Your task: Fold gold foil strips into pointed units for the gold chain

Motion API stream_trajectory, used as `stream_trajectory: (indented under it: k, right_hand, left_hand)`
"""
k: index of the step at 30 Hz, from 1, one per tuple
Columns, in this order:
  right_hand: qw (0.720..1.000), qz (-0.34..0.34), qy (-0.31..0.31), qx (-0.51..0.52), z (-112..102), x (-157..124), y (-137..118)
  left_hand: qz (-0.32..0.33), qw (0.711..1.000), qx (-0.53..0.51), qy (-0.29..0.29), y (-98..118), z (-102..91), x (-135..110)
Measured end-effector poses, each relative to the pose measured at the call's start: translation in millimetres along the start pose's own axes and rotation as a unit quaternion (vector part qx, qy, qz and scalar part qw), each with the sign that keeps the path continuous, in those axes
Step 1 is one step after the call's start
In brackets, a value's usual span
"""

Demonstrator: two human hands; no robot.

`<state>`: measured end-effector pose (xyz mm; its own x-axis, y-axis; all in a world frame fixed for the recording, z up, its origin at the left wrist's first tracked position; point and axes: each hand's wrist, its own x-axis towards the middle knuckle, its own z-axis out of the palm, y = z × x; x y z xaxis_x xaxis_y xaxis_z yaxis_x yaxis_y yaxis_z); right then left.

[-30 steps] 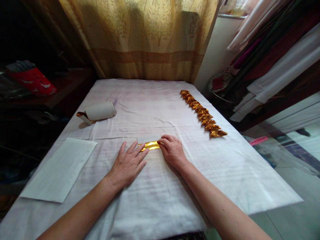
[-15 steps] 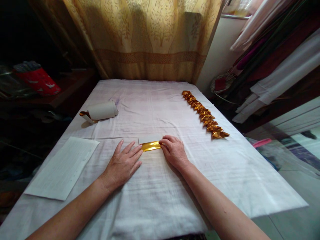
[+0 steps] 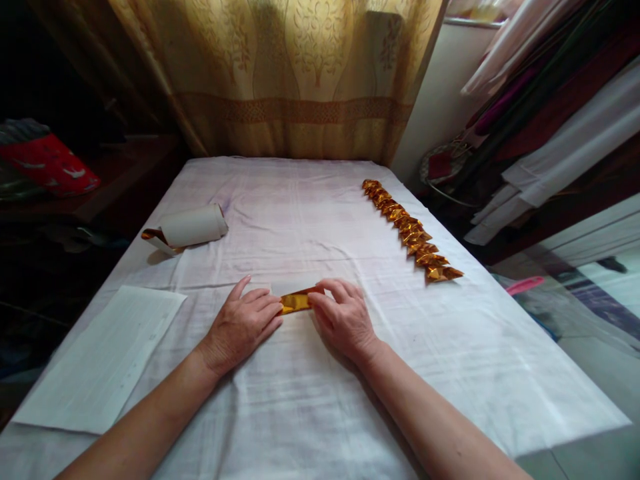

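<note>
A strip of gold foil paper (image 3: pixel 296 303) with a folded-up back edge lies on the white cloth in front of me. My left hand (image 3: pixel 243 325) has its fingertips on the strip's left end, holding it against the table. At the other end, my right hand (image 3: pixel 345 313) pinches the strip between thumb and fingers, its fingertips partly covering the fold. A pale flat edge shows just behind my left fingers. Off to the right runs a row of folded gold foil pieces (image 3: pixel 411 235), nested one against another.
A roll of white-backed gold foil (image 3: pixel 193 225) rests at the left of the cloth-covered table (image 3: pixel 300 200). Nearer lies a white paper sheet (image 3: pixel 103 360). A red container (image 3: pixel 55 163) stands on a dark surface further left. Clothes (image 3: pixel 560 153) hang at the right, beyond the table edge.
The strip now shows a raised fold along its back edge, and less of its gold face is visible. My left fingers have drawn closer together. The view has shifted slightly.
</note>
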<state>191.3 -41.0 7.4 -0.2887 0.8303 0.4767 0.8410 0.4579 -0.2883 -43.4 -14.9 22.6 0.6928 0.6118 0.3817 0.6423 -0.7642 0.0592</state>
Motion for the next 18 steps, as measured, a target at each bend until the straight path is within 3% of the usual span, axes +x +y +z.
stream_trajectory:
  k: [3,6,13,18]
  right_hand:
    - [0.996,-0.043,-0.066,0.037,0,5,-11]
    - [0.992,-0.025,-0.096,0.077,4,8,-12]
    - [0.990,-0.002,-0.086,0.110,9,12,-2]
    - [0.990,0.000,-0.080,0.119,10,13,0]
  left_hand:
    - [-0.013,1.000,0.001,-0.010,2,-0.3,-1]
    - [-0.031,0.999,-0.016,-0.015,1,1.3,-1]
    - [-0.081,0.994,-0.068,-0.022,-3,6.3,-3]
    - [-0.075,0.996,-0.049,-0.010,-4,8.0,-1]
